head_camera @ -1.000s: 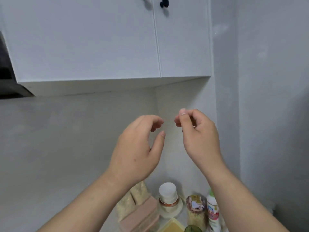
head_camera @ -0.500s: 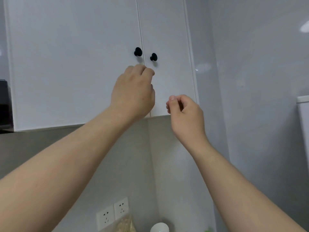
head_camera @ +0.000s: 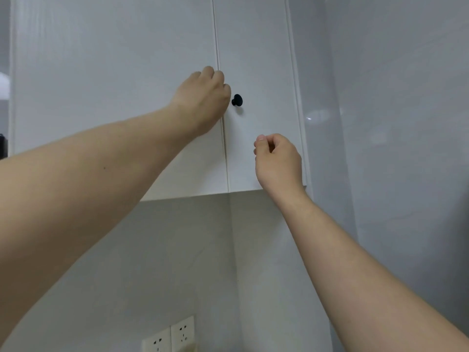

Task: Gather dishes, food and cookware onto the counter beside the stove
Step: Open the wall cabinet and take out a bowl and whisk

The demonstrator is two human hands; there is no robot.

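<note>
White wall cabinet [head_camera: 114,72], both doors closed. The left hand [head_camera: 203,100] is up at the left door's inner edge, fingers curled; what they grip is hidden, cannot tell. A black knob [head_camera: 237,100] on the right door sits just beside it. The right hand [head_camera: 276,161] is lower, near that door's bottom edge, fingers curled, thumb on forefinger, nothing held.

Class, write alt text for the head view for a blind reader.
The left hand curls against the left cabinet door beside a black knob; the right hand, curled and empty, hovers lower. Both white doors are closed.
</note>
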